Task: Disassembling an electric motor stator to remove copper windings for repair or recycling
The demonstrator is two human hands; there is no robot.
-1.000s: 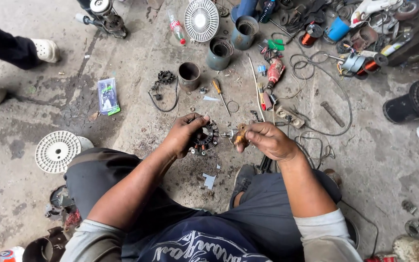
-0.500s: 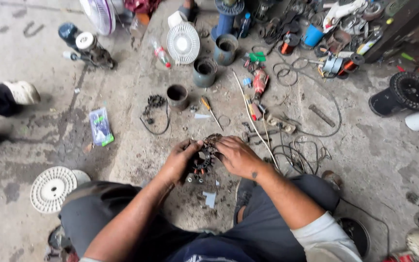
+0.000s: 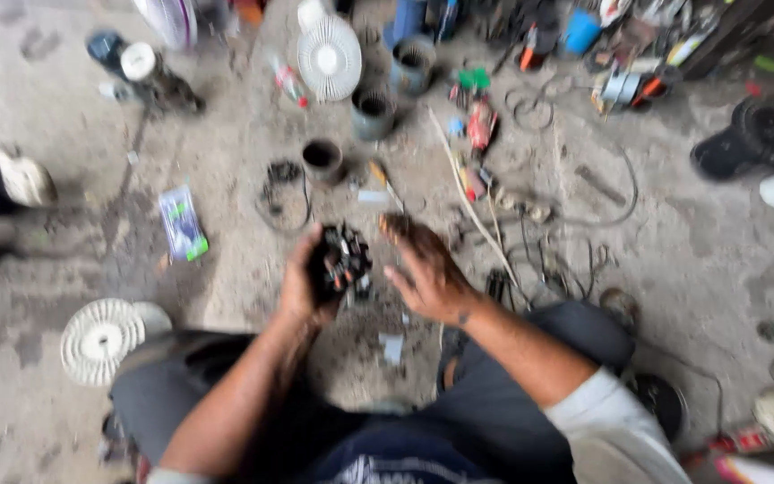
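I sit on a concrete floor with my knees spread. My left hand (image 3: pixel 305 285) grips a dark, greasy motor part (image 3: pixel 342 263) with copper windings and small coloured wires, lifted a little off the floor. My right hand (image 3: pixel 425 269) hovers just right of the part, fingers spread and stained, its fingertips close to the part; no tool shows in it. The frame is blurred, so fine detail of the part is unclear.
A white fan disc (image 3: pixel 100 339) lies by my left knee, another white fan guard (image 3: pixel 329 56) at the top. Dark metal cups (image 3: pixel 322 159), a screwdriver (image 3: pixel 382 179), loose cables (image 3: pixel 566 215) and tools litter the floor ahead. Another person's shoe (image 3: pixel 21 177) is at left.
The motor part has come up off the floor into my left hand. My right hand has let go of the small brown piece it held and opened beside the part.
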